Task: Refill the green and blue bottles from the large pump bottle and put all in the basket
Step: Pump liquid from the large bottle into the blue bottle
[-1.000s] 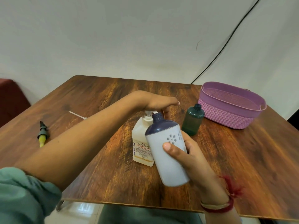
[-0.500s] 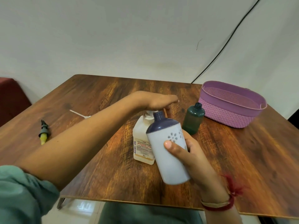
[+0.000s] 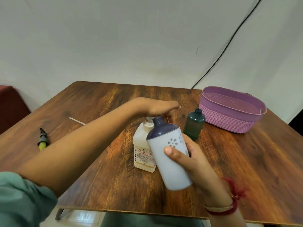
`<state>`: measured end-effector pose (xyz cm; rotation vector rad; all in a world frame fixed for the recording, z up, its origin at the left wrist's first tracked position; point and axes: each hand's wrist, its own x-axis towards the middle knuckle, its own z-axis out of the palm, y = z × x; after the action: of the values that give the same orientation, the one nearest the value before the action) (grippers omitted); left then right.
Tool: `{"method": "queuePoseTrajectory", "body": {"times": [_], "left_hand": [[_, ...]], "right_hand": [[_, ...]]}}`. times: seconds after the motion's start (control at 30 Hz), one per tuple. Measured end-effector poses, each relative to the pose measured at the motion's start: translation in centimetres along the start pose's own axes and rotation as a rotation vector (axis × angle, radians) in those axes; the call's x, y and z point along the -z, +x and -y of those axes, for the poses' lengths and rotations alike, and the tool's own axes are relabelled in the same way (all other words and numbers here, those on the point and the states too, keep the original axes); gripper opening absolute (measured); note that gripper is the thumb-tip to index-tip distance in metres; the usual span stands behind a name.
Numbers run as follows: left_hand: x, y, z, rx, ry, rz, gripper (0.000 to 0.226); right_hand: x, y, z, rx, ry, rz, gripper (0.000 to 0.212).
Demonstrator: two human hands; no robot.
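- On the grained table (image 3: 246, 161), my flat left hand (image 3: 157, 108) presses the pump bottle (image 3: 141, 145).
- Right hand (image 3: 193, 161) grasps the smooth, tilted blue bottle (image 3: 173, 174).
- Green bottle (image 3: 194, 124) near woven basket (image 3: 229, 118).

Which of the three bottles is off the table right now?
The blue-topped bottle, held tilted in the right hand; the pump bottle and green bottle stand on the table.

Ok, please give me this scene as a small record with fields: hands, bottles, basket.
left hand: flat on the head of the pump bottle
right hand: holds the blue bottle, tilted, open neck at the pump
green bottle: uncapped, upright on the table, outside the basket
basket: no bottle seen inside
flow of liquid: cannot tell
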<state>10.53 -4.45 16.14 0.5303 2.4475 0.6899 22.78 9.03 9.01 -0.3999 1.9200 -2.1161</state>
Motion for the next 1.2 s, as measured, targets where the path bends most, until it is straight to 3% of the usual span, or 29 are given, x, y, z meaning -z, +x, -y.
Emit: {"method": "queuePoseTrajectory", "body": {"times": [0.13, 0.33, 0.53, 0.77, 0.9, 1.1, 1.2], "left_hand": [[0.7, -0.1, -0.1, -0.063, -0.012, -0.077, 0.071], [-0.1, 0.8, 1.1, 0.012, -0.078, 0.01, 0.075], [0.5, -0.2, -0.2, 0.022, 0.024, -0.038, 0.073], [-0.4, 0.1, 0.4, 0.015, -0.033, -0.071, 0.062], [-0.4, -0.3, -0.3, 0.011, -0.036, -0.072, 0.043], [0.4, -0.6, -0.4, 0.009, -0.03, -0.072, 0.063], [-0.2, -0.2, 0.0, 0.022, -0.049, -0.05, 0.059]], "right_hand": [[0.2, -0.1, 0.4, 0.028, 0.015, 0.014, 0.058], [0.3, 0.0, -0.4, 0.004, 0.004, -0.001, 0.062], [0.2, 0.0, -0.2, 0.001, 0.017, 0.002, 0.062], [0.4, 0.0, -0.2, -0.004, -0.017, -0.001, 0.064], [0.3, 0.0, -0.3, -0.007, 0.004, 0.003, 0.062], [0.6, -0.1, 0.1, 0.022, 0.018, -0.004, 0.058], [0.5, -0.1, -0.4, 0.003, 0.001, -0.014, 0.06]]}}
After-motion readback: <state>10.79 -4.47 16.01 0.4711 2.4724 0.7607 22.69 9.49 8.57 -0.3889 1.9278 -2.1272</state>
